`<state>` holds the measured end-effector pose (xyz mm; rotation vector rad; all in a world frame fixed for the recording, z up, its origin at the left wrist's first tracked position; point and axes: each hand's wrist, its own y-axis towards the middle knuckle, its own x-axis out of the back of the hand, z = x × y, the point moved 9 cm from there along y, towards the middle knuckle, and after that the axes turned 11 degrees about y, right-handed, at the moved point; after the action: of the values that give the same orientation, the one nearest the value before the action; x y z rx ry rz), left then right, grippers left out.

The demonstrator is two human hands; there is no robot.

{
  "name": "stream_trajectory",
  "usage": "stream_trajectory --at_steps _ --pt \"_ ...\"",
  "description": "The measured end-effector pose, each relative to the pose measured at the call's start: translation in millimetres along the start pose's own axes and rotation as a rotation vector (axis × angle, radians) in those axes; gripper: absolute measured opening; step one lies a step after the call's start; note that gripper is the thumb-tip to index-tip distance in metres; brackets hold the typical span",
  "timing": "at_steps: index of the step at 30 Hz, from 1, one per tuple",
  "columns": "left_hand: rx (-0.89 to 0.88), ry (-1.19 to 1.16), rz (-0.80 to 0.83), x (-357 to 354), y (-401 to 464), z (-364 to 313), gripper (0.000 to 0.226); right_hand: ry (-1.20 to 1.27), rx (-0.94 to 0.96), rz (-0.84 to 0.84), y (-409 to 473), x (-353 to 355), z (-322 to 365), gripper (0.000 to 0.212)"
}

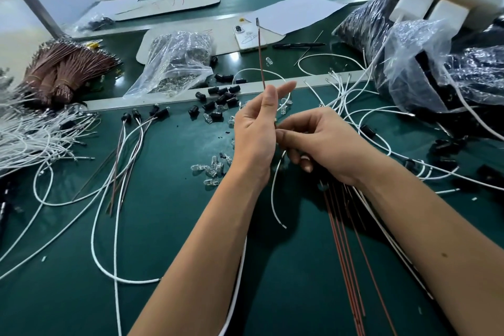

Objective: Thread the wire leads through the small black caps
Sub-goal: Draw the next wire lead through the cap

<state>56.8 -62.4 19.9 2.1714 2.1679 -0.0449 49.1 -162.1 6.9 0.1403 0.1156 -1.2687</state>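
Your right hand (pixel 321 144) pinches a white lead (pixel 275 191); at nine o'clock, your left hand (pixel 253 128) pinches the upright brown lead (pixel 261 57), index finger straight.

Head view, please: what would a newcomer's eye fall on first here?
First the two hands at centre: the left hand holds a brown wire that stands upright, and the right hand pinches at its base, with a white wire hanging below. Next, black caps and clear bulbs scattered on the green table, and a brown wire bundle at far left.
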Motion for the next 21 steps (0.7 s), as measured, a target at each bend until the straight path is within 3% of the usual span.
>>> stream_trajectory --at_steps 6,9,13,15,18,21 --pt "0.094 0.039 -0.112 19 15 15 0.044 0.189 0.126 -0.168 1 27 17 0.023" --pt "0.137 0.047 -0.103 19 18 23 0.047 0.22 0.191 -0.253 1 36 21 0.006" --pt "0.125 -0.029 -0.063 16 21 25 0.049 0.226 0.271 -0.339 -3 43 27 0.009" --pt "0.102 -0.008 -0.059 17 21 22 0.039 0.207 0.306 -0.374 -5 46 30 0.008" --pt "0.079 0.077 -0.106 22 17 18 0.006 0.156 0.329 -0.416 -7 49 31 0.008" --pt "0.012 0.237 -0.192 34 16 13 0.004 0.108 0.337 -0.433 -7 49 30 0.008"
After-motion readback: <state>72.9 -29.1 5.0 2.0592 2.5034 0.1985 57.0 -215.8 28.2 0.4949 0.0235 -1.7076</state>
